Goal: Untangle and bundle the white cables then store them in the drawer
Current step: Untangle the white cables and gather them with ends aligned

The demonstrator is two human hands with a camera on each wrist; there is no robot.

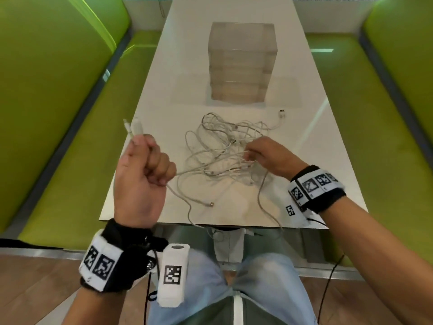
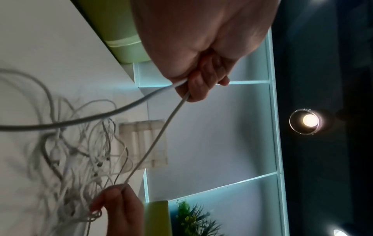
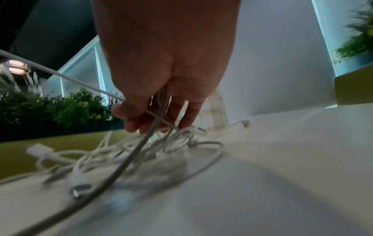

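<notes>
I have the left hand raised off the counter at about 9 o'clock of the pile, its grip clamped in a fist on one cable. The plug ends stick up out of the top of the fist, and the cord runs out of the bottom toward the tangle. The right hand sits at 3 o'clock of the tangle, fingers curled into the loops and pinching a strand; in the right wrist view the thumb and fingertips close on thin cords that cross under them.

The tangle lies mid-counter, just in front of the drawers at 12 o'clock. One plug lies loose at 1 o'clock, and another end lies toward 6 o'clock. A loop hangs over the near edge of the counter.

I judge these cords light, limp and smooth-skinned, so they should slide through a loose grip but snag wherever a hard plug meets a loop. They hold no shape and will spring open when coiled unless pinned. The best hold looks to be close behind a plug, feeding that end back through the knot and not hauling mid-length, which would tighten it. The plug necks are the weak point, so I would avoid sharp bends there.

The cords are round, thin and matte white with small blocky metal-tipped plugs. The counter is glossy white, and the drawers are a frosted translucent plastic stack, all shut.
</notes>
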